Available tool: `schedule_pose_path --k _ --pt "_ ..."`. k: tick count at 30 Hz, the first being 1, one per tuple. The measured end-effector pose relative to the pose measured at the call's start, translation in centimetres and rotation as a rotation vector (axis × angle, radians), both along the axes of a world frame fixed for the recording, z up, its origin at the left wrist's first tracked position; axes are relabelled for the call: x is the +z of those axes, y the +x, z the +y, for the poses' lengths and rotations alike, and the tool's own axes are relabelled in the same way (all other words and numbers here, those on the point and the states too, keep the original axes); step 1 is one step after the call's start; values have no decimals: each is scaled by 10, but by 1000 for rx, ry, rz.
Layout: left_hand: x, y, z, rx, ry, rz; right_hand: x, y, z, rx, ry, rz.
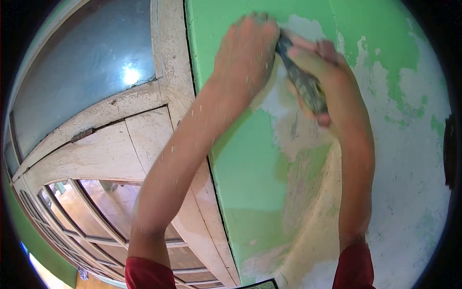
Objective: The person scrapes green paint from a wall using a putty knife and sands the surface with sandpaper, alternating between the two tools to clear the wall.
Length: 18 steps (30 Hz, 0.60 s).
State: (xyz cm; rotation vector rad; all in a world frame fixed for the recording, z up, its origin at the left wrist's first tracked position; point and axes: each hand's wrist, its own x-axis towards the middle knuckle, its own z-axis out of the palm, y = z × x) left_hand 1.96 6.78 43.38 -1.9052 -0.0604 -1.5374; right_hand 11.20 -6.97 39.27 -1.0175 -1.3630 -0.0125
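Note:
Both of my arms reach up to a green wall (255,168) whose paint has come away in pale patches. A long dark hand tool (303,84), worn and speckled with pale marks, slants between my hands; its exact kind is blurred. My right hand (320,67) is wrapped round its body, with a finger showing below. At its upper end, my left hand (250,45) is closed, knuckles up, pressing near the wall. The tool's working edge is hidden behind my left hand. Small pale flakes hang in the air before my left forearm.
To the left stands a worn whitish wooden frame (173,62) with a dark glass pane (86,62) above and a paned shutter (101,212) below. A dark object (450,151) is at the right edge. A dark-framed item (262,284) shows at the bottom.

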Motion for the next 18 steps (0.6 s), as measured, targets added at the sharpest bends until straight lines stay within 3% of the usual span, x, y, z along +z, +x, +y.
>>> schedule_pose_path --k 3,5,10,11,12,13,14,15,16,17,18 --pt "0 -3 -10 133 -148 93 -6 -6 2 69 -35 77" --pt "-40 4 11 19 70 -35 -50 4 23 146 19 118" --pt "-192 -45 -39 40 -433 309 -190 18 -18 188 -343 7" --pt "-231 -62 -42 12 -485 409 -214 19 -29 166 -412 -55" --pt "-283 -78 -46 -152 -533 350 -231 17 -49 131 -608 -40" --pt "-331 -94 -58 -132 -701 330 -267 21 -59 158 -674 34" --pt "-386 -109 -65 -226 -758 179 -287 25 -74 274 -844 212" --pt "-457 -128 -70 -199 -899 94 -327 38 -83 268 -974 201" --pt "-528 -150 -76 -83 -1161 52 -347 46 -91 266 -1185 190" --pt "-569 -182 -84 337 -1929 454 -370 52 -103 263 -1401 184" --pt "-684 -230 -94 459 -2087 353 -422 59 -117 71 -1466 -119"
